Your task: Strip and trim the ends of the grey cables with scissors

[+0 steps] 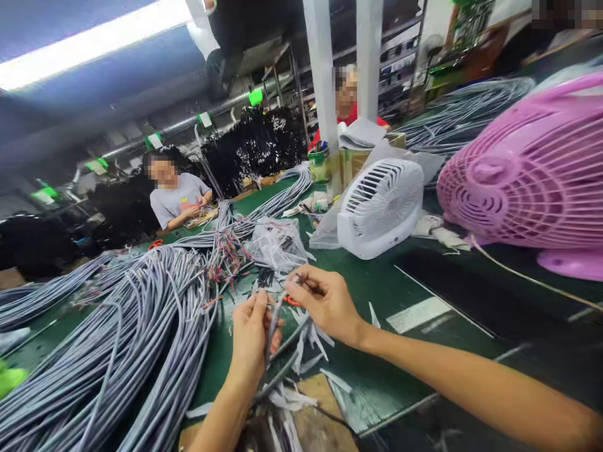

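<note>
Near the middle of the bench, my left hand [255, 326] is closed around a grey cable [274, 323] that runs down past its fingers. My right hand [330, 301] pinches the upper end of the same cable, a short way to the right and higher. The tip between those fingers is small and partly hidden. Just below the right hand lies something orange-red [292, 302], perhaps a tool handle, mostly covered. White strips of scrap [311, 348] are scattered beneath both hands. Behind them sits a clear plastic bag [277, 242] beside small black pieces [264, 276].
Large bundles of grey cable [141, 314] with coloured wire ends [226, 254] fill the left. A white fan [381, 210] and a pink fan [522, 169] stand at the right, near a black mat [452, 295]. Cardboard [325, 414] lies in front. Two people sit across the bench.
</note>
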Motion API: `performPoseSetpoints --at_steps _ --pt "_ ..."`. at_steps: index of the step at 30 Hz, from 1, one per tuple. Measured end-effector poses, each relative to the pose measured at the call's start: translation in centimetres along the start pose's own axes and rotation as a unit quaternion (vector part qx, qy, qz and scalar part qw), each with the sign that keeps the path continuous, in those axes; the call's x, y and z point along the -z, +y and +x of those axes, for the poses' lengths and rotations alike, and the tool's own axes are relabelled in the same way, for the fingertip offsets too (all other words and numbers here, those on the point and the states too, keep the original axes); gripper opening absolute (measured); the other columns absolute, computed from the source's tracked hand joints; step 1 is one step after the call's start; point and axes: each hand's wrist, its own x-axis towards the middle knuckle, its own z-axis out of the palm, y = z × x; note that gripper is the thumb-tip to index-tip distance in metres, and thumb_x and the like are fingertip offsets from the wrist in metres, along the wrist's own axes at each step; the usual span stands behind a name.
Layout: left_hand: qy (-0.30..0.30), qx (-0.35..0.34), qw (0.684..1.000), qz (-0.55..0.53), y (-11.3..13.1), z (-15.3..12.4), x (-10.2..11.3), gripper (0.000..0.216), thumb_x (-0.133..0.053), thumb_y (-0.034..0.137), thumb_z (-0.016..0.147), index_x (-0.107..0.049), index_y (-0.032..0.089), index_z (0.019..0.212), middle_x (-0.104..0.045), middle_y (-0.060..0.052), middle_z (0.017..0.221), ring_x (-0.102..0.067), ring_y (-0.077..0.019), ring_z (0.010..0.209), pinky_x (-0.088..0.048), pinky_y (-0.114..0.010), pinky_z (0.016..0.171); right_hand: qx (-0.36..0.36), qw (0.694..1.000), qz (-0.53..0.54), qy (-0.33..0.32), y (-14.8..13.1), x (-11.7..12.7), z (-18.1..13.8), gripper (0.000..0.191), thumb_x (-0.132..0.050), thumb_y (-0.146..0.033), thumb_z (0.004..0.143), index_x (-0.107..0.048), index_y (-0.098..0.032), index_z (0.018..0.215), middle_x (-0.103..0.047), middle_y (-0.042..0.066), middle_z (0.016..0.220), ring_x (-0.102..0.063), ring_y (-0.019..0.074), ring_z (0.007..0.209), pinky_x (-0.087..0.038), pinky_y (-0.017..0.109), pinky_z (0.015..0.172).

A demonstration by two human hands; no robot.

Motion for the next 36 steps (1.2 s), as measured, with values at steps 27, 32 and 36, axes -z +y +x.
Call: performPoseSetpoints --at_steps 27,32,36 --pt "-0.108 -0.093 0.990 0.014 0.7 -0.2 1.1 0.024 -0.075 0.026 0.056 -0.067 0.013 0.075 -0.051 0.004 0.049 -0.039 -0.0040 0.039 -0.027 -0.014 0.035 0.014 0.999 -0.008 -0.033 0.0 -0.1 0.0 0.024 -0.050 -0.035 0.079 -0.056 -0.014 0.071 -0.033 -0.007 0.047 -0.028 0.0057 0.042 -0.022 0.019 0.039" --pt "-0.110 -0.112 0.987 0.029 0.5 -0.3 1.2 0.027 -0.075 0.031 0.060 -0.064 0.012 0.077 -0.056 0.002 0.050 -0.043 -0.0040 0.036 -0.031 -0.014 0.034 0.011 0.999 -0.026 -0.040 0.1 -0.2 0.0 0.023 -0.051 -0.034 0.077 -0.058 -0.012 0.075 -0.032 -0.007 0.046 -0.028 0.0060 0.042 -0.022 0.019 0.039" --pt "-0.102 -0.104 0.989 0.020 0.6 -0.4 1.1 0.033 -0.076 0.035 0.058 -0.060 0.013 0.076 -0.061 0.001 0.054 -0.042 -0.0025 0.033 -0.028 -0.013 0.032 0.015 0.998 -0.039 -0.048 0.0 -0.2 -0.2 0.021 -0.049 -0.032 0.077 -0.057 -0.013 0.072 -0.032 -0.007 0.045 -0.027 0.0058 0.040 -0.022 0.019 0.038"
